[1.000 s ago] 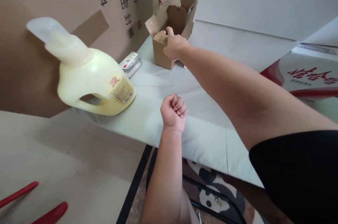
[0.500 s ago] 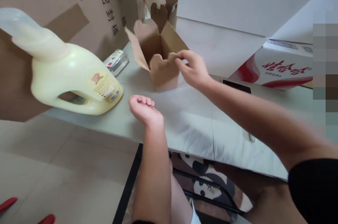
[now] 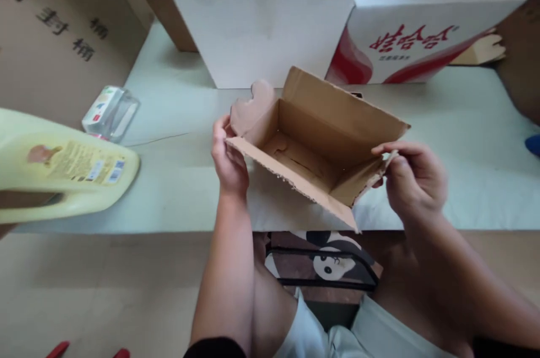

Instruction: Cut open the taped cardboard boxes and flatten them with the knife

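Observation:
A small brown cardboard takeaway box (image 3: 312, 144) with its flaps spread open is held just above the near edge of the pale table (image 3: 185, 189); its inside is bare. My left hand (image 3: 228, 156) grips the box's left end by the scalloped flap. My right hand (image 3: 415, 178) pinches the right end flap between thumb and fingers.
A pale yellow detergent jug (image 3: 63, 169) lies at the left. A small clear packet (image 3: 110, 111) lies behind it. A big brown carton (image 3: 54, 37) stands at the left, a white box (image 3: 261, 26) at the back, and a red-and-white carton (image 3: 417, 26) at the back right.
The box has come from the back of the table to the near edge in front of me. My left hand, which rested empty on the table, has taken hold of its left end.

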Demonstrator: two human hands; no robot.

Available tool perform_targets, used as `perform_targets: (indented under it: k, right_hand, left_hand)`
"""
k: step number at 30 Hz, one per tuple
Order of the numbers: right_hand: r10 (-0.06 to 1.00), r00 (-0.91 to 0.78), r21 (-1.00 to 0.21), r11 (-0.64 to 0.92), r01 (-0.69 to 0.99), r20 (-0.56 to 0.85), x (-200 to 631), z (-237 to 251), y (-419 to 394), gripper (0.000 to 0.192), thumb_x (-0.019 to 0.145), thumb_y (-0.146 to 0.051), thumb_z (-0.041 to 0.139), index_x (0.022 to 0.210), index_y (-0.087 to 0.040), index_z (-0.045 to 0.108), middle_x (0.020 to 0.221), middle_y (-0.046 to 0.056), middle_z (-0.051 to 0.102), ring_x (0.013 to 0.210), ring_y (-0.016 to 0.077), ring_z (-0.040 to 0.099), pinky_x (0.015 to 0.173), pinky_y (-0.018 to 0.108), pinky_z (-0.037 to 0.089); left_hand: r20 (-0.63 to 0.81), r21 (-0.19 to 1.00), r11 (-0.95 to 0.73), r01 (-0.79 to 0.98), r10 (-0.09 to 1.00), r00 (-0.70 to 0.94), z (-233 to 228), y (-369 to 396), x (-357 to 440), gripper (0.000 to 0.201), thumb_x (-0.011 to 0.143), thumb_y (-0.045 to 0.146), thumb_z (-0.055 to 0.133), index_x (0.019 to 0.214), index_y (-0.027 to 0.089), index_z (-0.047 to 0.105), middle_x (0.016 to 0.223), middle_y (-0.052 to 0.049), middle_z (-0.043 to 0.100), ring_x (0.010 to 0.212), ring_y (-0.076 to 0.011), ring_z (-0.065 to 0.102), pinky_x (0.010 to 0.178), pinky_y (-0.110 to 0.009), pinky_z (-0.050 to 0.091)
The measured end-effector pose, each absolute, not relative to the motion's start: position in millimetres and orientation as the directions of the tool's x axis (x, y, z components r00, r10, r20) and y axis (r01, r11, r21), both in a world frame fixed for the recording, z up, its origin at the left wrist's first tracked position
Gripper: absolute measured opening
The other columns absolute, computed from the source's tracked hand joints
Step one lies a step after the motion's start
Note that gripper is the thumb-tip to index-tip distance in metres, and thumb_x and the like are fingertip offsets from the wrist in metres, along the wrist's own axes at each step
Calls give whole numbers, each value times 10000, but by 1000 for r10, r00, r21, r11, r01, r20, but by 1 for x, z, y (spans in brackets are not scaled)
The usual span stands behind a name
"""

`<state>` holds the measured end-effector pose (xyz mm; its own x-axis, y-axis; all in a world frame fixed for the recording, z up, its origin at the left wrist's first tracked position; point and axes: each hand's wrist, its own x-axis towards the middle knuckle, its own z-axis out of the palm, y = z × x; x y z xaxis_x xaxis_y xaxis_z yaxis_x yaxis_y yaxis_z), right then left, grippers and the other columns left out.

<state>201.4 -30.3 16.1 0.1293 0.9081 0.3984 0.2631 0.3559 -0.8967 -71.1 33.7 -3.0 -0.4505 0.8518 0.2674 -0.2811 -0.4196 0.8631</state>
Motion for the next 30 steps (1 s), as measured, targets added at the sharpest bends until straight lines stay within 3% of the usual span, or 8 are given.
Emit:
perform_targets:
  k: [4, 7, 10, 12, 17, 20, 26, 30]
  right_hand:
    - [873, 157, -823, 356, 443, 462, 220, -6, -24, 295, 921, -413, 616, 1212, -383, 639, 1317, 74, 607, 863, 199, 673, 606, 350, 582]
    - [846, 190, -810, 376, 451, 499, 226, -18, -16, 566, 860, -503, 650, 1391, -421, 471, 1470, 74, 463, 1103, 258, 636, 828, 417, 600]
    - [886, 146, -857, 367, 361, 440, 227, -24, -12, 756, 864, -605, 586, 1513, -407, 252, 1437, 98, 506, 1217, 296, 603, 952, 481, 573]
    - [909, 85, -884, 369, 288, 407, 225, -25, -13, 673, 920, -588, 509, 1512, -408, 244, 1395, 89, 565, 1262, 295, 595, 997, 506, 556]
    - [888, 28, -875, 446, 188, 459, 222, -25, -24, 285, 1000, -391, 427, 1230, -416, 593, 1375, 9, 623, 1362, 256, 545, 1162, 532, 429]
    - [908, 2, -895, 414, 164, 420, 222, -28, -25, 316, 976, -485, 401, 1090, -349, 663, 1381, 32, 612, 1377, 301, 526, 1145, 581, 432]
    - [885, 5, -876, 460, 146, 465, 221, -37, -21, 285, 931, -512, 450, 1092, -374, 640, 1314, 38, 630, 1308, 301, 563, 1114, 582, 442]
    - [885, 43, -872, 448, 198, 464, 218, -38, -23, 275, 938, -509, 430, 1045, -352, 630, 1277, 50, 635, 1286, 312, 577, 1104, 595, 450]
  left_hand:
    - [391, 883, -457, -106, 841, -373, -1, 34, -53, 661, 918, 752, 345, 840, 232, 745, 969, -84, 712, 1040, -243, 650, 1009, -387, 485]
    - [507, 847, -530, 44, 779, -370, 4, 34, -43, 837, 923, 788, 136, 763, 232, 741, 934, -99, 686, 1024, -246, 638, 1044, -403, 468]
    - [549, 830, -539, 141, 748, -372, 1, 36, -36, 739, 919, 784, 252, 750, 238, 721, 928, -83, 665, 1011, -238, 624, 1036, -392, 466]
    - [524, 849, -497, 177, 755, -393, -4, 38, -33, 577, 909, 725, 429, 785, 235, 707, 895, -56, 641, 950, -215, 618, 975, -364, 484]
    - [469, 880, -455, 136, 788, -399, -15, 43, -33, 408, 870, 618, 613, 851, 212, 649, 857, -15, 586, 821, -159, 582, 847, -304, 481]
    - [477, 877, -458, 148, 783, -400, -15, 43, -34, 389, 852, 595, 640, 841, 207, 627, 882, -19, 594, 838, -160, 582, 854, -308, 480]
    - [412, 907, -413, 79, 833, -369, -9, 42, -37, 291, 805, 373, 685, 1077, 278, 726, 979, -27, 646, 887, -165, 608, 894, -321, 500]
    - [402, 915, -372, 154, 864, -303, -4, 42, -40, 220, 784, 250, 622, 896, 265, 811, 972, -32, 685, 1005, -190, 635, 978, -342, 491]
